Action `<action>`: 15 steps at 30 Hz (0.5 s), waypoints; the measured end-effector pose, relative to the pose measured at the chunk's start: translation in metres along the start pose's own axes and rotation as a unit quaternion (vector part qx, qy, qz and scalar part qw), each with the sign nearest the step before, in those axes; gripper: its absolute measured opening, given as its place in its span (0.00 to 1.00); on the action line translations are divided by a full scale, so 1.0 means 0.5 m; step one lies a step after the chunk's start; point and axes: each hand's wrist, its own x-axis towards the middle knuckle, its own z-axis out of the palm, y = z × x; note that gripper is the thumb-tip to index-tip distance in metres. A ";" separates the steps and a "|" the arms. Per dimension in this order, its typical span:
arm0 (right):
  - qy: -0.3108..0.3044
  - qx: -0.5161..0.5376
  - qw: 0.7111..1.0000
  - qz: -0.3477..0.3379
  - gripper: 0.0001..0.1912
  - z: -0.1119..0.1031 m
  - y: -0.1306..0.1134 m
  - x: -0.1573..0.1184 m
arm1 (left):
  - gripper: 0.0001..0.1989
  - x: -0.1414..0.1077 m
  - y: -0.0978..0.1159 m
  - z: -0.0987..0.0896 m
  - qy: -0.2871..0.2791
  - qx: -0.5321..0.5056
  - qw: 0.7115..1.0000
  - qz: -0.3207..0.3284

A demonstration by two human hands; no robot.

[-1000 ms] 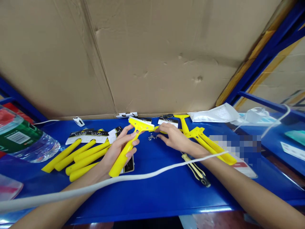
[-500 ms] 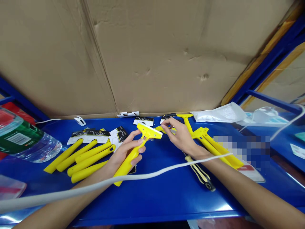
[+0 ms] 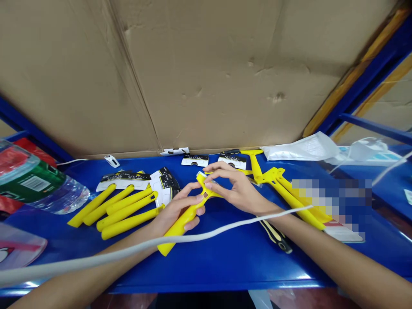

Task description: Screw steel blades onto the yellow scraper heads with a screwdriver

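A yellow scraper [image 3: 180, 225] slants across the middle of the view, its handle toward me. My left hand [image 3: 185, 204] wraps round the upper handle, just below the head. The thumb and fingers of my right hand [image 3: 236, 189] grip the scraper's head, covering much of it. Below my right forearm lies a screwdriver [image 3: 273, 236] with a cream and black handle, partly hidden by the arm. Several yellow handles [image 3: 128, 210] with black and white cards lie left of my left hand. More yellow scrapers [image 3: 283, 197] rest to the right of my right hand.
A white cable [image 3: 212, 232] crosses in front of both forearms. At left lies a large bottle [image 3: 41, 184] with a green label. Black and white cards [image 3: 195, 160] and a white packet [image 3: 299, 148] lie along the cardboard wall [image 3: 206, 77]. Blue metal posts [image 3: 370, 73] frame the shelf.
My right hand has moved left onto the scraper's head, where before it was just beside it. The head has turned in my left hand, and its white edge now points more away from me.
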 end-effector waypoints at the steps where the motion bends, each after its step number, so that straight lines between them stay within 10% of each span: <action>1: 0.000 0.007 1.000 0.013 0.05 0.000 0.002 0.002 | 0.28 0.000 0.000 0.002 0.004 0.000 1.000 0.006; 15: -0.013 0.211 0.965 0.154 0.16 0.015 0.009 0.004 | 0.28 -0.006 -0.002 0.016 0.009 0.034 0.999 0.006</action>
